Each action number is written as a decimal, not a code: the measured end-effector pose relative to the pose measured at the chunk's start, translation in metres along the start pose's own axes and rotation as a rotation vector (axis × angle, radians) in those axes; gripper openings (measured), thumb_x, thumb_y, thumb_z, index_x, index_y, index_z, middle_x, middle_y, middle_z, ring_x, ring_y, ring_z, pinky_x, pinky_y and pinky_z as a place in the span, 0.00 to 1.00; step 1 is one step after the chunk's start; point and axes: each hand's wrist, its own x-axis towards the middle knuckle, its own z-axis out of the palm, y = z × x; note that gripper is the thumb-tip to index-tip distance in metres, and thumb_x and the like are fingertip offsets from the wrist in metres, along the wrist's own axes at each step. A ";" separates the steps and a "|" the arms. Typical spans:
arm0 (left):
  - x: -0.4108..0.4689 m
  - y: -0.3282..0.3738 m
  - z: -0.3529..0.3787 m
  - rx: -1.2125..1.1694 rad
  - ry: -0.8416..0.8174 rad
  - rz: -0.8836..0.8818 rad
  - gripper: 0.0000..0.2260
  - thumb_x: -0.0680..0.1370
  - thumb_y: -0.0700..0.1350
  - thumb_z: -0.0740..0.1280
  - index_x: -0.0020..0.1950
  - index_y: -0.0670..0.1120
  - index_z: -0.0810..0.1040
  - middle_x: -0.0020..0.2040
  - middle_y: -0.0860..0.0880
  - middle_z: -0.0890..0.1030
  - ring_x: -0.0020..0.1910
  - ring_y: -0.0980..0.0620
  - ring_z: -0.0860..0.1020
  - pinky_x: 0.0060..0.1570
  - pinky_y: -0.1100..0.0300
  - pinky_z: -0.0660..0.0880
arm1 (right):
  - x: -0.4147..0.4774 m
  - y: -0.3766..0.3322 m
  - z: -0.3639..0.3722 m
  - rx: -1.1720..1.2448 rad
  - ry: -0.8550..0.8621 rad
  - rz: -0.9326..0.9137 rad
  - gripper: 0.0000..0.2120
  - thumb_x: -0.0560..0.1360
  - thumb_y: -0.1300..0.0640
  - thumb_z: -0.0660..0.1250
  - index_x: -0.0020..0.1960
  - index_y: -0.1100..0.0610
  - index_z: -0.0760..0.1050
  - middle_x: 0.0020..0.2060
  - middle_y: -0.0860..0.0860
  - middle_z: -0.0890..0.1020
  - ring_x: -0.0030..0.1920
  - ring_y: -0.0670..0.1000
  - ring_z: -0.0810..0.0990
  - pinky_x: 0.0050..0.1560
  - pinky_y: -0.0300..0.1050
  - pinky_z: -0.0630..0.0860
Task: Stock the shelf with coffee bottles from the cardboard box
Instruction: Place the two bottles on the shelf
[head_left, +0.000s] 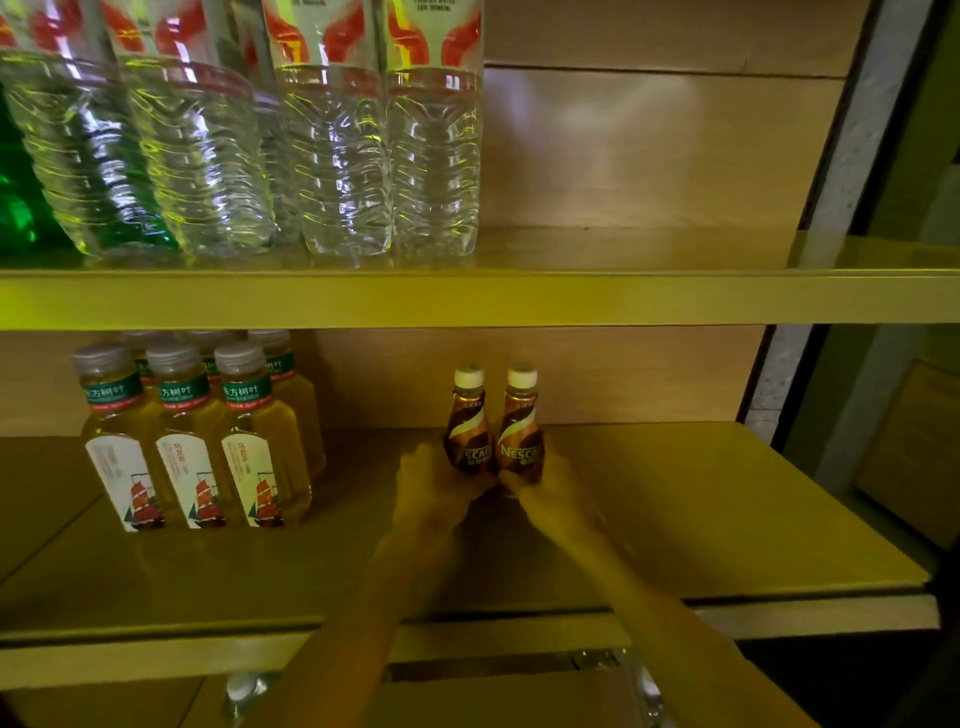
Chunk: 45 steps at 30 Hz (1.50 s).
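Progress: only 2 coffee bottles are on the lower shelf (701, 509) so far, both in my hands. My left grip (441, 486) is clamped round the base of the left coffee bottle (467, 431), and my right grip (545, 488) is clamped round the base of the right coffee bottle (521, 431). Both stand upright side by side, touching or nearly so, white caps up, labels facing me, approx mid-shelf and near the back panel. My fingers hide the bases, so I can't tell if they're fully down. I'd say this is the 1st pair being set, not yet let go. The board to the right of the pair is bare, so most of the stocking looks left to do.

The cardboard box (493, 696) is prob. the brown surface below the shelf front. A pale cap (241, 687) shows by its left edge, but it's too dim to count what's left.

Around, L to R:
- A green bottle (15, 197) sits far left on the upper shelf (519, 301).
- Next to it on that shelf is a row of big clear water bottles (332, 156).
- Below them, the tea bottles (192, 441) stand in rows on my shelf, well apart from my pair.

Nothing blocks the spot. The gap betw. the tea and the coffee is open, and so is the right side. The upper shelf hangs over the caps w/ room to spare. The main risk is knocking one bottle w/ the other when I let go.
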 end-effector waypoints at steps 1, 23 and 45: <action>0.010 0.002 0.003 0.012 0.014 0.003 0.20 0.65 0.43 0.81 0.55 0.45 0.83 0.49 0.49 0.85 0.45 0.51 0.84 0.45 0.55 0.82 | 0.011 -0.001 0.002 -0.004 0.016 -0.007 0.29 0.74 0.53 0.73 0.72 0.50 0.67 0.62 0.49 0.80 0.55 0.49 0.82 0.49 0.41 0.79; 0.106 -0.008 0.030 0.087 0.043 0.021 0.27 0.67 0.50 0.80 0.62 0.44 0.77 0.56 0.48 0.83 0.53 0.47 0.82 0.51 0.48 0.82 | 0.100 0.005 0.015 0.004 0.092 -0.042 0.30 0.75 0.54 0.73 0.73 0.55 0.66 0.65 0.52 0.78 0.64 0.54 0.78 0.60 0.49 0.78; -0.186 -0.030 -0.051 0.732 -0.034 0.430 0.31 0.77 0.68 0.51 0.69 0.49 0.75 0.72 0.48 0.74 0.75 0.46 0.65 0.66 0.46 0.70 | -0.207 -0.007 -0.048 -0.652 -0.003 -0.171 0.33 0.80 0.32 0.47 0.78 0.48 0.59 0.77 0.49 0.64 0.78 0.52 0.59 0.76 0.56 0.60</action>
